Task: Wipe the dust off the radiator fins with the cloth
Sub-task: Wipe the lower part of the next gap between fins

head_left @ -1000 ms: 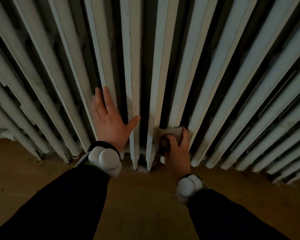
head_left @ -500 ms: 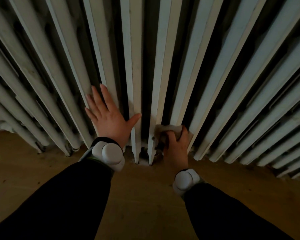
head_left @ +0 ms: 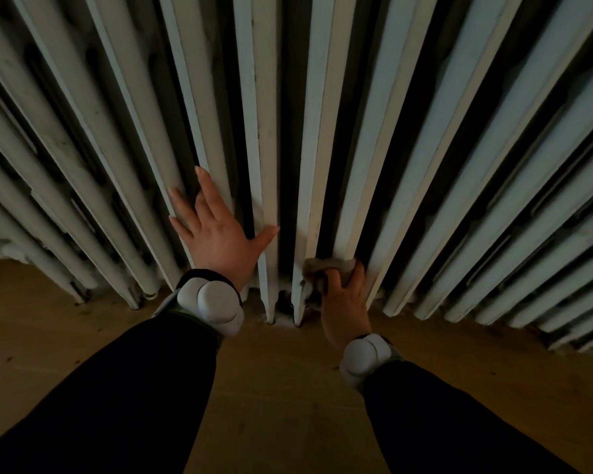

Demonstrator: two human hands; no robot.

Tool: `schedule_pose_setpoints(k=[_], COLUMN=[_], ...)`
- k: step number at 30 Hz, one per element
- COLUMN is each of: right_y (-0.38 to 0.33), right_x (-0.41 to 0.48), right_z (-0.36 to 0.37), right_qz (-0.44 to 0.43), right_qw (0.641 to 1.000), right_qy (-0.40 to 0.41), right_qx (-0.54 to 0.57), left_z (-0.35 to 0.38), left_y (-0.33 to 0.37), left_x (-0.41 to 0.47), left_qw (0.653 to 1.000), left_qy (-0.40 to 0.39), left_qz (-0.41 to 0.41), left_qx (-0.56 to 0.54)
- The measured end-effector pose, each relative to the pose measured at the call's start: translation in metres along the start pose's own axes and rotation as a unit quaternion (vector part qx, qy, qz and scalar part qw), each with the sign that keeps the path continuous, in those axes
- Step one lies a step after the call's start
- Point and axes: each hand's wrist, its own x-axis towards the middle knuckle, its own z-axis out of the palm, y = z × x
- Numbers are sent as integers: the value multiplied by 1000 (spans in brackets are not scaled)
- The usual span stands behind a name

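A white cast-iron radiator (head_left: 326,114) with many upright fins fills the upper half of the view. My left hand (head_left: 216,234) lies flat on the fins left of centre, fingers spread, thumb out to the right. My right hand (head_left: 343,299) grips a crumpled beige cloth (head_left: 326,268) and presses it against the bottom of a fin just right of centre, close to the floor. The cloth wraps partly over my fingers and partly into the gap between two fins.
A wooden floor (head_left: 281,378) runs below the radiator, with pale dust around the fin feet (head_left: 281,319). Both wrists carry white rounded devices (head_left: 213,302) over dark sleeves.
My right hand has slid the cloth down the fin toward the floor. My left hand stays on the fins with its fingers a little more spread.
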Motion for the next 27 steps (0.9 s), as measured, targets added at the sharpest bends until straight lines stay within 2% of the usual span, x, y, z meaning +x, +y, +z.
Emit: schedule_pose_setpoints(k=[3,5,9,12,15,20,27], right_y=[7,12,9,-2,-13,-11,-2], right_x=[-4,-7,-7,-2,5,9,7], right_z=[-3,-6,-21,-33,-39,-28,-15], right_qz=[5,-7,-43,-73,-71,-55,-47], right_qw=[998,997,997,990,982,989,994], right_qy=[-67,-79,-16,87,135,99,67], right_qx=[-19,-13,57,80,116,94,71], left_z=[-5,-7,-12,-12,-8,-5,-3], left_y=[-1,-1,-8,-13,-13,-13,-12], left_x=[-1,-1,-3,-6,-9,-9,-9], left_qw=[1000,1000,999,998,998,997,998], left_qy=[-5,-5,19,43,16,-41,-34], left_qz=[7,12,32,27,14,3,-7], left_qx=[10,12,29,42,60,65,57])
